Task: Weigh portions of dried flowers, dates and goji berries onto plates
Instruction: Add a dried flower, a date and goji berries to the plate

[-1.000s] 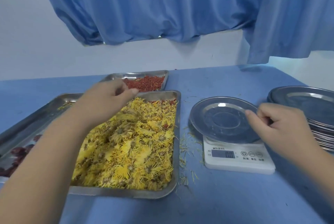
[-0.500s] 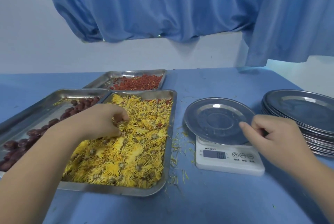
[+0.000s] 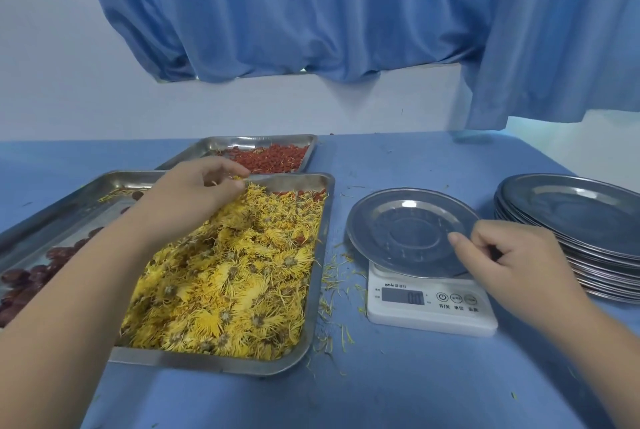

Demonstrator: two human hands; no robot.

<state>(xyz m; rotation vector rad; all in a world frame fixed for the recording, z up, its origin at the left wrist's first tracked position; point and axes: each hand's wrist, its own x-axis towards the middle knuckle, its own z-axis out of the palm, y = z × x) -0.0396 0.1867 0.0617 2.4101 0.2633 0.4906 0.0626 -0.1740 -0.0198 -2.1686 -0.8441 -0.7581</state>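
A steel tray holds a heap of yellow dried flowers. My left hand is over the tray's far end, fingers curled and pinching a few flowers. To the right a white digital scale carries an empty steel plate. My right hand pinches that plate's near right rim between thumb and curled fingers. The goji berries lie in a tray behind, and the dates in a tray at the left.
A stack of steel plates stands at the right on the blue table. Loose yellow petals lie scattered between the flower tray and the scale. A blue curtain hangs behind.
My left hand dipped into the flowers and has now risen toward the tray's far end with a pinch of them. My right hand stays on the plate's rim.
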